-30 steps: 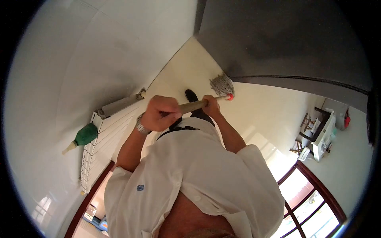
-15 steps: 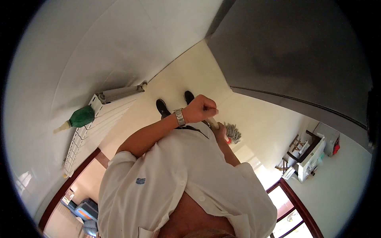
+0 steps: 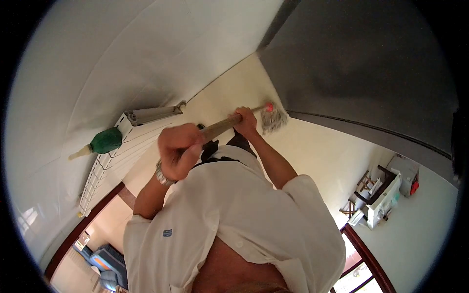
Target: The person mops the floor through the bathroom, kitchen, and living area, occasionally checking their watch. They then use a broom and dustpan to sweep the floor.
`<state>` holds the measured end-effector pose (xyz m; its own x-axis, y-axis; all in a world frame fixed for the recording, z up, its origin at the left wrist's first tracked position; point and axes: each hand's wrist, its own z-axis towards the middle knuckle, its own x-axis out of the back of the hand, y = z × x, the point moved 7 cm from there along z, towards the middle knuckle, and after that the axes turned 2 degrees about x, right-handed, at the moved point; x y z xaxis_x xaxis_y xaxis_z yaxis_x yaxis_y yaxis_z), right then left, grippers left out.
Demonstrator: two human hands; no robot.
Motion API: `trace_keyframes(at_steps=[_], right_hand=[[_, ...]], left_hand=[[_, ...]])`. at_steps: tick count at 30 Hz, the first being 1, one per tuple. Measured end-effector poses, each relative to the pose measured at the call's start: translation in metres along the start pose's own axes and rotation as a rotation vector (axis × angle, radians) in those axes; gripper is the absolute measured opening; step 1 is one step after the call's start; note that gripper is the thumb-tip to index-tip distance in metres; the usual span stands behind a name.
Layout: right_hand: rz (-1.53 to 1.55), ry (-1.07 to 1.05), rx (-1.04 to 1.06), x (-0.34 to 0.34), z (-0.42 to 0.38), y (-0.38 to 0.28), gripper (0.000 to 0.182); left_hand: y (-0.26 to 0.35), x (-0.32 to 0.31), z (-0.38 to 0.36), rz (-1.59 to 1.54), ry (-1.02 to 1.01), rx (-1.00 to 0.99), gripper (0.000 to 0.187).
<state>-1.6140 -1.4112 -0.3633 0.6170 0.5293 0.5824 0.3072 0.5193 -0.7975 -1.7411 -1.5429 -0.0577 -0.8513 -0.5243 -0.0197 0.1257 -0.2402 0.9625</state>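
I hold a mop by its wooden handle [image 3: 220, 128]. My left hand [image 3: 178, 149], with a metal-band watch on its wrist, is closed round the handle's top end. Farther down, my right hand [image 3: 245, 122] wraps the handle. The grey string mop head [image 3: 274, 121], joined by a red collar [image 3: 269, 107], lies on the pale floor by the foot of the dark grey panel [image 3: 361, 63]. It is slightly blurred. My shoes are mostly hidden behind hands and handle.
On my left a white radiator [image 3: 132, 144] stands at the wall, with a green bottle-like object [image 3: 106, 140] on it. A small white table [image 3: 383, 202] with dark furniture pieces is at the right. Doorways with dark red frames [image 3: 371, 263] lie at both lower sides.
The mop head has swung forward from the floor at my right to the base of the dark panel. My left hand has moved left and back, while my right hand has reached forward.
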Motion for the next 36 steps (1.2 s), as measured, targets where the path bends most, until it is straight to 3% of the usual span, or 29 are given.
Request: trace_keyframes(at_steps=[4,7,10,13,17,23,26,30,36], right_hand=[[0.039,-0.112,0.104,-0.03,0.046,-0.034,0.029],[0.265,-0.145,0.219,-0.056,0.059,-0.045,0.028],[0.164,-0.295,0.226,-0.089,0.066,-0.049,0.028],[0.239,-0.228,0.27,-0.095,0.059,-0.069,0.028],[0.163,-0.306,0.126,-0.114,0.037,-0.065,0.028],[0.122,-0.287,0.08,-0.115,0.01,-0.07,0.019],[0.056,-0.381,0.063,-0.109,0.002,-0.066,0.019],[0.009,-0.353,-0.019,-0.096,-0.018,-0.051,0.021],[-0.079,-0.376,-0.157,-0.052,-0.07,-0.023,0.02]], left_hand=[[0.02,0.017,-0.038,0.116,0.008,-0.149,0.012],[0.017,0.017,-0.058,0.245,-0.025,-0.179,0.016],[0.016,0.024,-0.07,0.322,-0.095,-0.211,0.018],[0.02,0.044,-0.078,0.363,-0.101,-0.255,0.018],[0.025,0.066,-0.087,0.327,-0.053,-0.282,0.018],[0.032,0.077,-0.102,0.334,0.031,-0.276,0.018],[0.03,0.079,-0.106,0.269,0.113,-0.288,0.017],[0.017,0.088,-0.111,0.312,0.185,-0.077,0.026],[-0.001,0.064,-0.109,0.074,0.219,-0.025,0.027]])
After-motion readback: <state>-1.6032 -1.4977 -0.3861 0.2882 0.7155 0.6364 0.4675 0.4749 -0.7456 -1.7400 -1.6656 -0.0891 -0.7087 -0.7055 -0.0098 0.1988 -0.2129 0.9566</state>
